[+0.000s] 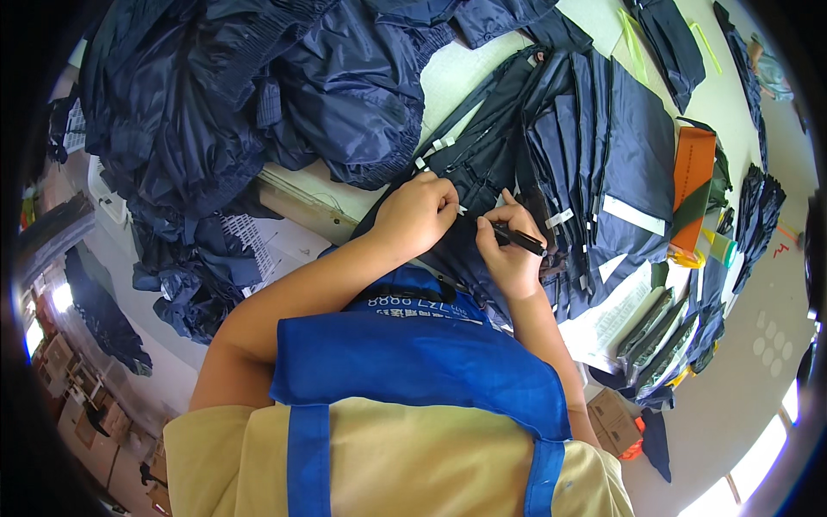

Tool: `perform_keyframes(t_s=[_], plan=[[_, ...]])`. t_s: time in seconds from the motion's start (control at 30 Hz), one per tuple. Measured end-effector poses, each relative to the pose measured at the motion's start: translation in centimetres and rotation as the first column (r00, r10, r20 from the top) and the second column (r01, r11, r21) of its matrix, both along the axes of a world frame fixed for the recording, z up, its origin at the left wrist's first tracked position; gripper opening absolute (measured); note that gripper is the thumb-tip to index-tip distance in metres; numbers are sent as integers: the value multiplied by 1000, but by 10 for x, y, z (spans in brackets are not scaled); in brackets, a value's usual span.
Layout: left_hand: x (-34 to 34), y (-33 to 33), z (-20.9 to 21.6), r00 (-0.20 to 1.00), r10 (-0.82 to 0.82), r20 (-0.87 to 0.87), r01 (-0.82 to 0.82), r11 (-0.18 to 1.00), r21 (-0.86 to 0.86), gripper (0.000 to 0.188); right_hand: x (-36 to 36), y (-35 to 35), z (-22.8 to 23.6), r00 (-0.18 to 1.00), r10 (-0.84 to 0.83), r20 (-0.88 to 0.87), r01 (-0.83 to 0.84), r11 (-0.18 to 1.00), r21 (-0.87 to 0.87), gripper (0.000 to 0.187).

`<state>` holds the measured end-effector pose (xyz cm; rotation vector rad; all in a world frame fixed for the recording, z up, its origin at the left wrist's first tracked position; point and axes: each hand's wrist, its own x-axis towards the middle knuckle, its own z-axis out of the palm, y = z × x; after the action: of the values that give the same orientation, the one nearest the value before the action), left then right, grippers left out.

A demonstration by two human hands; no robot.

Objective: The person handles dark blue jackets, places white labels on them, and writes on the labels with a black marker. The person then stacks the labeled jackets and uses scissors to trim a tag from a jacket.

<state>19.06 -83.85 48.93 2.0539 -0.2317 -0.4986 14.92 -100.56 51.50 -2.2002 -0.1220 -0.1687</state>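
Note:
My right hand (514, 258) is closed around a black pen (524, 240), its tip pointing toward my left hand. Thumb and fingers of my left hand (417, 215) pinch a small white label (462, 209), only a corner of which shows. Both hands rest over a dark garment (469, 168) spread in front of me, with more white tags (442, 143) along it. Just right of my right hand lies a stack of folded dark blue garments (603, 146), some bearing white labels.
A large heap of shiny navy clothing (336, 95) covers the left of the pale table (457, 77). On the right are an orange box (693, 185), a tape roll (687, 257), printed sheets (616, 323) and plastic-wrapped packets (663, 340). A cardboard box (613, 422) stands lower right.

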Motion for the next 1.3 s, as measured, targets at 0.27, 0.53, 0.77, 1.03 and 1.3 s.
perform_keyframes(t_s=[0.27, 0.53, 0.77, 1.03, 1.3], plan=[[-2, -1, -6, 1000, -6, 25, 6, 1000, -9, 6, 1, 1, -5, 998, 9, 55, -5, 997, -78, 17], [-4, 10, -2, 1000, -24, 2, 24, 1000, -16, 8, 0, 3, -1, 1000, -19, -19, 20, 999, 45, 15], [-6, 10, -11, 1000, 17, 9, -17, 997, -73, 9, 1, 8, -5, 998, 62, 29, -62, 998, -7, 17], [-7, 9, 2, 998, -12, -69, 4, 994, -108, 11, -4, 5, -8, 991, -130, -17, 131, 981, 142, 13], [-16, -17, 19, 979, -159, -128, 82, 880, -468, 54, 15, 7, 53, 954, -150, -260, 295, 299, 907, 19]])
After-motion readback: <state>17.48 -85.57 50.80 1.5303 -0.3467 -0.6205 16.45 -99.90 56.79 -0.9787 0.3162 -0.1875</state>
